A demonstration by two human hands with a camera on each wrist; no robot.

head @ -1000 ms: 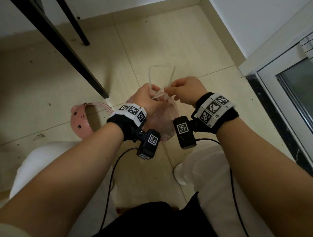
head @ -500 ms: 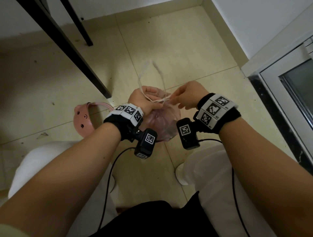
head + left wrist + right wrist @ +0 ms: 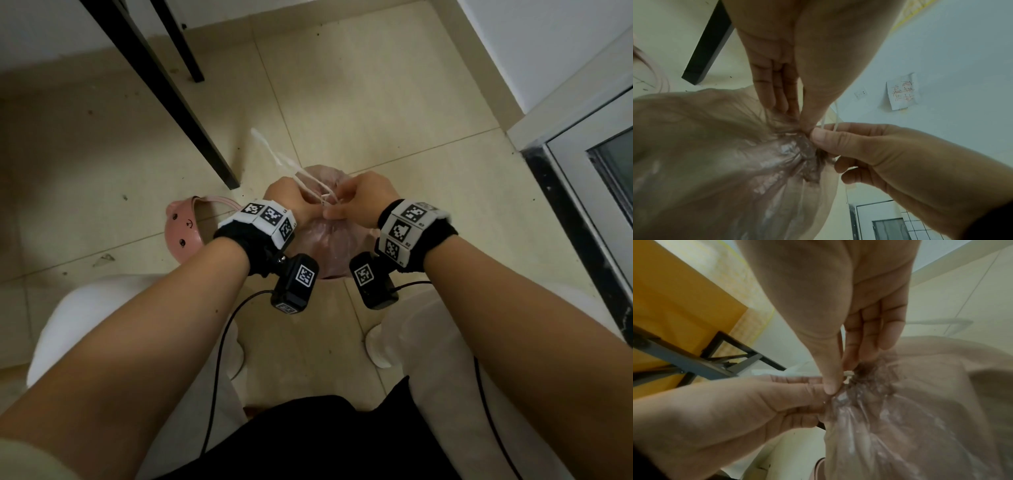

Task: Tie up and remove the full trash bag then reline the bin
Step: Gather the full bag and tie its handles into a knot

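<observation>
Trash bag [image 3: 330, 246], pink and translucent, hangs gathered between both hands, lower than a moment ago, its white drawstring [image 3: 274, 154] loop now slack toward the floor. Left hand [image 3: 287, 200] and right hand [image 3: 364, 198] both pinch the drawstring at the bag's neck.

Showing: one pink trash bag [image 3: 329, 246], one pink bin [image 3: 183, 229], two hands [image 3: 287, 198] [image 3: 363, 198], two black table legs [image 3: 164, 89], one paper note [image 3: 902, 92].

Indoor room, likely domestic: beige tiled floor [image 3: 359, 85], black table legs [image 3: 164, 89], white wall with power socket [image 3: 861, 94], aluminium-framed glass door [image 3: 589, 192].
</observation>
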